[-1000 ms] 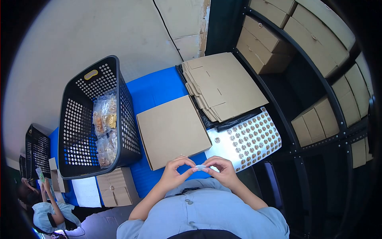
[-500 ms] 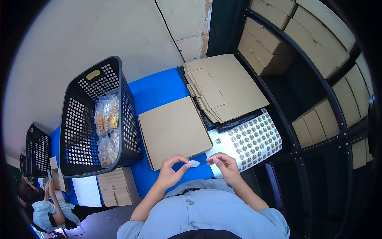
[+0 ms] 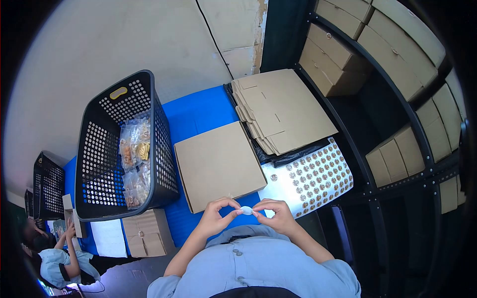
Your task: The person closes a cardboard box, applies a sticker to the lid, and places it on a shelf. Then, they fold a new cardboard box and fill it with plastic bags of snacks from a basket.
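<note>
A small white round sticker point(image 3: 246, 210) is pinched between both hands, just in front of my shirt. My left hand point(image 3: 218, 217) grips its left edge with thumb and forefinger. On the opposite edge, the fingertips of my right hand point(image 3: 276, 216) are closed on it too. Beyond the hands lies a closed cardboard box point(image 3: 218, 166) on the blue table cover. To its right is a shiny sheet of round stickers point(image 3: 318, 179), bare along part of its left side.
A black perforated basket point(image 3: 166, 164) with several clear bags of food point(image 3: 135, 149) stands left. Flattened cardboard point(image 3: 283, 109) is stacked at the back. Dark shelves point(image 3: 343, 119) with boxes line the right. A co-worker point(image 3: 62, 265) is at far left.
My right hand has moved left and now touches the sticker, which only my left hand held before. The co-worker's hands have shifted at the far left.
</note>
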A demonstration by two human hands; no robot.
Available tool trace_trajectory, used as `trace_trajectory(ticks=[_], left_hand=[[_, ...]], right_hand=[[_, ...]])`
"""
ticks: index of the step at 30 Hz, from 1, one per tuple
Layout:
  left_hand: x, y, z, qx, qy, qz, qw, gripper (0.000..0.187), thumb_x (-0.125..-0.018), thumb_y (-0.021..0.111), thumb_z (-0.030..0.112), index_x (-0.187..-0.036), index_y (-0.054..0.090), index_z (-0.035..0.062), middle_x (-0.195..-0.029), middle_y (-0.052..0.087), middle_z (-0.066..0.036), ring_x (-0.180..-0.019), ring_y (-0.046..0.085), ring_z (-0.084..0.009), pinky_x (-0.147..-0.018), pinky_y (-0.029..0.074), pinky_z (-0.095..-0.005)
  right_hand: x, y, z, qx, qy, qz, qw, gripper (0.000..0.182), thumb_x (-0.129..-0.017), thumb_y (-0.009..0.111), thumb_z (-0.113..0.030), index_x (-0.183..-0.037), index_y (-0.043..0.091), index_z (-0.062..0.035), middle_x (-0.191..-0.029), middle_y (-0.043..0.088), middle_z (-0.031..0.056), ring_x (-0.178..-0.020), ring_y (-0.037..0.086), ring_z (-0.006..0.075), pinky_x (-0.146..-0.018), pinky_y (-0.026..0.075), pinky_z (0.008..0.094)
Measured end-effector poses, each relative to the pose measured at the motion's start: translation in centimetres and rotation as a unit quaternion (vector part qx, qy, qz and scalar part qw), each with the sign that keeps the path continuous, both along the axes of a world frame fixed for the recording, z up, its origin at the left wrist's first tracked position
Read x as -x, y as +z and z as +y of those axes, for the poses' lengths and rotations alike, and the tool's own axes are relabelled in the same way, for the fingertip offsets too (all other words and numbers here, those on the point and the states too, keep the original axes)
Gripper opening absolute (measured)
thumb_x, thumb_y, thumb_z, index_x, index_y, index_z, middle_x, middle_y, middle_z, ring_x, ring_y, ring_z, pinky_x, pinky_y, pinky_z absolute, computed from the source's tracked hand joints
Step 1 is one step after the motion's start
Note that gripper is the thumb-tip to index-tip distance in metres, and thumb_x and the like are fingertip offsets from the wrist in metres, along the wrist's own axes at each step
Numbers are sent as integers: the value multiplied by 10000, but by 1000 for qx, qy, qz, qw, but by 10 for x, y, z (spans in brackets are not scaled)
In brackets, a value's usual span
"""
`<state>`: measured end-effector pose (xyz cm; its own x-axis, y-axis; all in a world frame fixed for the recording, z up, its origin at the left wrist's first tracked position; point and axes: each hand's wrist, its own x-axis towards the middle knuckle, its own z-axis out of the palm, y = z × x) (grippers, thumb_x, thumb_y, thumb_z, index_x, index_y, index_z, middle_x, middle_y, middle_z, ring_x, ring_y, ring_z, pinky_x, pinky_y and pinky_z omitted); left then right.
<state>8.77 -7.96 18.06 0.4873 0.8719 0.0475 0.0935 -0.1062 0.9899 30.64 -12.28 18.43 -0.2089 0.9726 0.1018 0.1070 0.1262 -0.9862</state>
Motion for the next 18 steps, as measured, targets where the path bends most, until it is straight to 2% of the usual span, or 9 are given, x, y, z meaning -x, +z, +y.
trace_trajectory(ticks=[11,13,18], left_hand=[[0,-7,1,26,-3,13,1000,78,-840,700,79,-829,667,10,-858,672,-62,-843,605,-129,-810,458,-279],[1,-7,1,62,15,-2,998,73,-843,699,81,-843,667,15,-856,669,-51,-847,598,-116,-811,456,-273],[3,-8,1,59,27,4,998,94,-838,704,101,-856,680,12,-862,680,-70,-849,613,-139,-825,458,-288]], right_hand=[[0,-4,0,5,-11,-26,1000,135,-782,690,-23,-914,712,-3,-881,697,112,-800,658,173,-752,510,278],[-1,-5,2,20,-31,-14,999,148,-795,690,-30,-939,711,-5,-907,698,114,-827,658,172,-774,511,281],[7,-2,5,69,-42,56,995,159,-816,685,-6,-974,702,-3,-948,678,111,-899,632,169,-825,492,281]])
